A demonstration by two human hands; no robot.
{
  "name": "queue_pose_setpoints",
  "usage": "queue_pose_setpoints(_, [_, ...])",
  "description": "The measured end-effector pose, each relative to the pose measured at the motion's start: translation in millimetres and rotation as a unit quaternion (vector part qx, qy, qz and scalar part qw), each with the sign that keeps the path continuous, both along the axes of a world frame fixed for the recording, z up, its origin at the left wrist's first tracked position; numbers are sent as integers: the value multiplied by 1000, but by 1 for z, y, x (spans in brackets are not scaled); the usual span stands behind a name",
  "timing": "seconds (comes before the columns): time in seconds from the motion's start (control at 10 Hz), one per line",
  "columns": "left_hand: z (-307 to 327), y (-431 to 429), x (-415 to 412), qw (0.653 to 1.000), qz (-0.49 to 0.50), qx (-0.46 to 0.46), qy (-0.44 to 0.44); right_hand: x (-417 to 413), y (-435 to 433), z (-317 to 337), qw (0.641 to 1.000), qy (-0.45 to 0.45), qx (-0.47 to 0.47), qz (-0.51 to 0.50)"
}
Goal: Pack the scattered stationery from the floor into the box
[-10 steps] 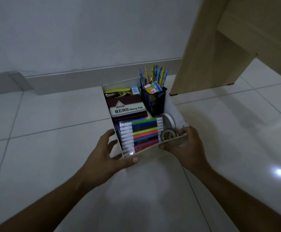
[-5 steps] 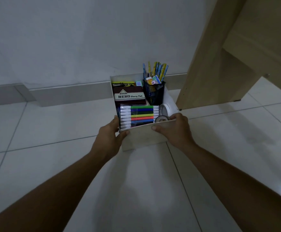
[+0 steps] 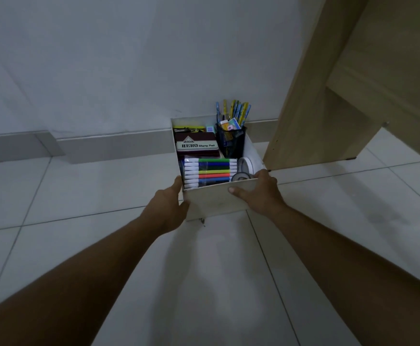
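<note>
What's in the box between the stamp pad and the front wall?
A pack of coloured markers lies between the stamp pad and the box's front wall, as the head view shows.

Only one thing has words that can be read. It is the stamp pad (image 3: 196,143) in the box (image 3: 216,199). Its lid has a pale label (image 3: 197,145) with dark letters. The label says "HERO" in big fat letters, and next to that "Stamp Pad" in smaller letters. Above the words sits a small triangle sign (image 3: 188,139) with a tiny word under it, too small to read. The little cards (image 3: 230,124) in the black cup (image 3: 231,142) have colored print, but it is too small to read too.
</note>
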State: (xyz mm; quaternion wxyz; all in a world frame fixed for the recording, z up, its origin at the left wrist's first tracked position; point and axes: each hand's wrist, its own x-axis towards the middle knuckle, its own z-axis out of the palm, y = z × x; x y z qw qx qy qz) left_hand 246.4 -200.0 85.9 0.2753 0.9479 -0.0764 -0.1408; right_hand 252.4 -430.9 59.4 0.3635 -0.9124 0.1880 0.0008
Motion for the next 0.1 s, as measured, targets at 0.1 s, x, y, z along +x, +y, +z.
queue_pose_setpoints(0.1, [11,11,-15,1000,-13,21,-10,-12,6,0,999,13,-50,-14])
